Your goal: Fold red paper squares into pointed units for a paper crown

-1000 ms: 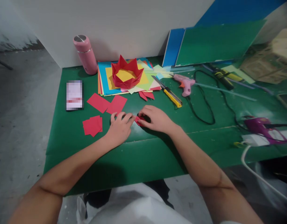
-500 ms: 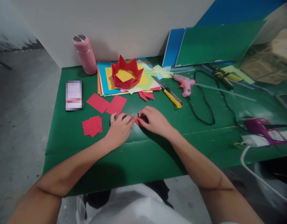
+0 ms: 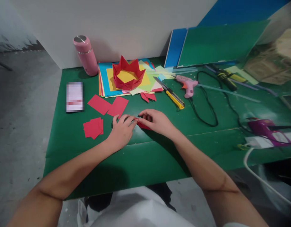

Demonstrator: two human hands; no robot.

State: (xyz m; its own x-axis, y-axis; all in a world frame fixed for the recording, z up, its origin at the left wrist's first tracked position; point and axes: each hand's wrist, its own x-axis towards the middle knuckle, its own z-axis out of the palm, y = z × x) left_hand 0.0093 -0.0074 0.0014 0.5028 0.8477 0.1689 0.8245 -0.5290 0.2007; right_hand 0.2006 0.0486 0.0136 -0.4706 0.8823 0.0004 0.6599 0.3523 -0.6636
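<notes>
Two hands on one bit of red paper (image 3: 143,126) mid-table (image 3: 157,160): left hand (image 3: 121,130) has fingertips at its left end, right hand (image 3: 158,122) has a thumb along it, other fingers loosely curled. Can't really tell if either grip is pinching it. Two red rectangles (image 3: 99,104) lie just far-left, some overlapping red squares (image 3: 92,127) further left. Far side: spiky red paper ring (image 3: 128,85) on coloured sheets (image 3: 104,83), then yellow cutter (image 3: 175,98) and pink glue gun (image 3: 188,85) to the right.

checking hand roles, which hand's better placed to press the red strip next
Likely the right hand: its thumb lies along the red strip, while the left hand sits at its left end.
</notes>
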